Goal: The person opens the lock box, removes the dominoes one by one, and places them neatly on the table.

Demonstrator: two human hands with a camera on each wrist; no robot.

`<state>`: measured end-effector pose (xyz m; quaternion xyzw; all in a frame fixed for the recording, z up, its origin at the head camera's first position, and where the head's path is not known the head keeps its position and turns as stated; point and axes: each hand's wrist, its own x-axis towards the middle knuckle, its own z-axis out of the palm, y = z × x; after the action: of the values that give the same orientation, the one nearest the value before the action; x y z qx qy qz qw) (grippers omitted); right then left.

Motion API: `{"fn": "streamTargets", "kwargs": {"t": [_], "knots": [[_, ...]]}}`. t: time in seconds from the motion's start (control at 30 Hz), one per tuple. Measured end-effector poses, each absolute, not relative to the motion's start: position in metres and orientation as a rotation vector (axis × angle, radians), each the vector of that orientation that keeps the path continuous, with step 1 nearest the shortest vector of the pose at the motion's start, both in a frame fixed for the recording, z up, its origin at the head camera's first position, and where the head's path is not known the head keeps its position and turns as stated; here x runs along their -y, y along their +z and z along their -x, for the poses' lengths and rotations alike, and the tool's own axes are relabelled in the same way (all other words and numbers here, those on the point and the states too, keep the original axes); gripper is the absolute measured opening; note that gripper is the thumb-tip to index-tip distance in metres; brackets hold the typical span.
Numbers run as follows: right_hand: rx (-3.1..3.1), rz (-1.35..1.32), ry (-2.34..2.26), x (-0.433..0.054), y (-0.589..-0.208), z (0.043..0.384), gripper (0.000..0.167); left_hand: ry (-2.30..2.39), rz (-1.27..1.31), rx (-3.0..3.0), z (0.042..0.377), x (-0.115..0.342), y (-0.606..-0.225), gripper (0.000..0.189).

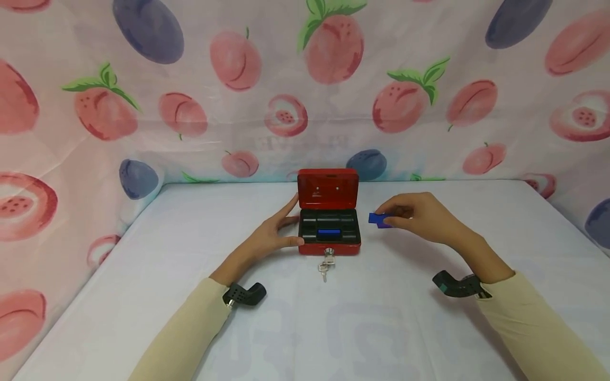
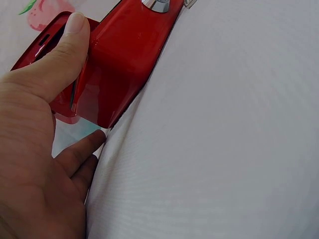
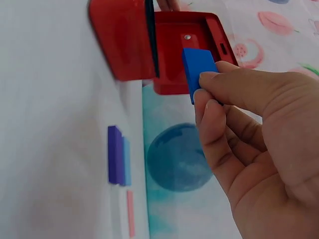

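Observation:
A red cash box (image 1: 329,248) stands with its lid (image 1: 328,190) raised; a blue block (image 1: 329,232) lies in its black tray (image 1: 310,221). My left hand (image 1: 272,233) is spread along the box's left side, thumb at the front corner and index finger up beside the lid. In the left wrist view, the thumb (image 2: 67,55) rests straight against the box's upper edge. To the right of the box, my right hand (image 1: 419,217) pinches another blue block (image 3: 197,69) between thumb and fingertips, held above the table. Its curled fingers cover part of that block.
Keys (image 1: 324,269) hang from the lock at the box's front. The right wrist view shows a purple block (image 3: 115,154), a light blue block (image 3: 127,162) and a pink block (image 3: 130,214) on the white-covered table (image 1: 371,328). A fruit-print cloth (image 1: 333,116) hangs behind.

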<state>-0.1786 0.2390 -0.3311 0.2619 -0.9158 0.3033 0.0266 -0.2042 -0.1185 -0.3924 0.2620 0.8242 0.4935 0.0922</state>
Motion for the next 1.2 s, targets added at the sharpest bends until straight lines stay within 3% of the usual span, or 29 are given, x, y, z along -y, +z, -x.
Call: {"fn": "streamTargets", "kwargs": {"t": [1.2], "knots": [[2.934, -0.811, 1.043, -0.277, -0.369, 0.181, 0.020, 1.448, -0.779, -2.467, 0.206, 0.119, -0.394, 0.098]]}}
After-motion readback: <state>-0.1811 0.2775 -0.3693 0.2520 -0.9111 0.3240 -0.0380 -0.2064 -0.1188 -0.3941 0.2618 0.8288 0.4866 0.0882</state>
